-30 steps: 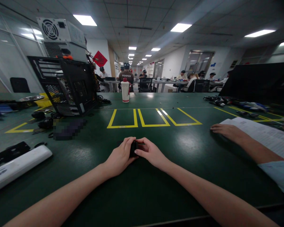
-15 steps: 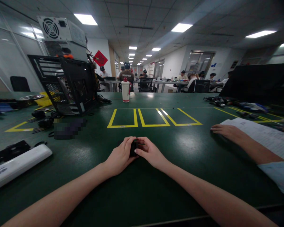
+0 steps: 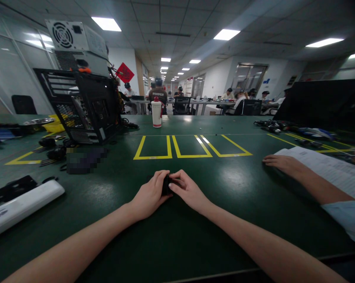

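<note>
My left hand (image 3: 149, 194) and my right hand (image 3: 189, 191) meet on the dark green table (image 3: 177, 236), a little in front of me. Both are closed round a small black object (image 3: 166, 184) held between them. Most of that object is hidden by my fingers, so I cannot name it. My forearms rest on the table surface. Beyond my hands lie three yellow taped rectangles (image 3: 191, 146).
An open black computer case (image 3: 83, 106) with a grey power supply (image 3: 75, 45) on top stands back left. A white bar (image 3: 21, 208) lies at the left, a white bottle (image 3: 156, 112) at the back. Another person's hand (image 3: 279, 162) rests on papers (image 3: 328, 167) at the right.
</note>
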The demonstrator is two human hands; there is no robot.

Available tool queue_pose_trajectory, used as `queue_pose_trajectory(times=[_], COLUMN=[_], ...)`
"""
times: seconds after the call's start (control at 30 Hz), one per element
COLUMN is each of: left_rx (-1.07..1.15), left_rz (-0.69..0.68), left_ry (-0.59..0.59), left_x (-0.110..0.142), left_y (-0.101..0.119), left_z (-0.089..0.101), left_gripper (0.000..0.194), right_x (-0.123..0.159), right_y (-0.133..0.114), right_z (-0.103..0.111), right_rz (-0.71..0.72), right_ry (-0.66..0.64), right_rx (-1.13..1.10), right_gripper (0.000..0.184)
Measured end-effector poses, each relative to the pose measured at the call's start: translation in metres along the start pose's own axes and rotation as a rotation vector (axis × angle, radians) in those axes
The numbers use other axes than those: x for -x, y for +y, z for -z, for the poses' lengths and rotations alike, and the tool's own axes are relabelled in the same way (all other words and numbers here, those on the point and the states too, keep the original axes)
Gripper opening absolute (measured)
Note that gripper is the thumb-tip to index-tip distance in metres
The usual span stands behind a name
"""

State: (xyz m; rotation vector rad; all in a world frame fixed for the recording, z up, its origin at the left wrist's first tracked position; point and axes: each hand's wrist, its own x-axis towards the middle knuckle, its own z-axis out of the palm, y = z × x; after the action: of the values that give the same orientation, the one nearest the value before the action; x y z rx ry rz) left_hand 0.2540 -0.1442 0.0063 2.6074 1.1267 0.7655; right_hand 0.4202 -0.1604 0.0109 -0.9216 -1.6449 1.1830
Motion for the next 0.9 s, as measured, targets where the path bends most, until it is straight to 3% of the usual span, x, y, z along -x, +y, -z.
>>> queue_pose_trajectory(times=[0.23,0.47,0.63,0.8,0.9], left_rx=[-0.007,-0.003,-0.014,-0.014,-0.014], left_rz=[0.001,0.002,-0.007,-0.004,0.007], left_ry=[-0.01,-0.017,0.003,-0.007,-0.018], left_x=[0.0009,0.0005,0.0,0.0004,0.0006], left_y=[-0.0008,0.0017,0.0012,0.0016,0.0015], left_z=[0.0004,0.0025,0.001,0.0019,0.0023], left_gripper=[0.058,0.059,0.057,0.058,0.058], right_x=[-0.0021,-0.0003,0.0006,0.0007,-0.0001], right_y=[0.0009,0.0059,0.0007,-0.0028,0.0007], right_z=[0.0034,0.0016,0.0003,0.0013,0.0019], right_rz=[-0.099,-0.01,-0.027,-0.065,-0.072], right_ry=[-0.019,-0.028,-0.023,0.002,-0.022], right_rx=[-0.045,-0.052,-0.044,-0.02,-0.024], right_gripper=[0.031,0.032,0.023,0.037,0.037])
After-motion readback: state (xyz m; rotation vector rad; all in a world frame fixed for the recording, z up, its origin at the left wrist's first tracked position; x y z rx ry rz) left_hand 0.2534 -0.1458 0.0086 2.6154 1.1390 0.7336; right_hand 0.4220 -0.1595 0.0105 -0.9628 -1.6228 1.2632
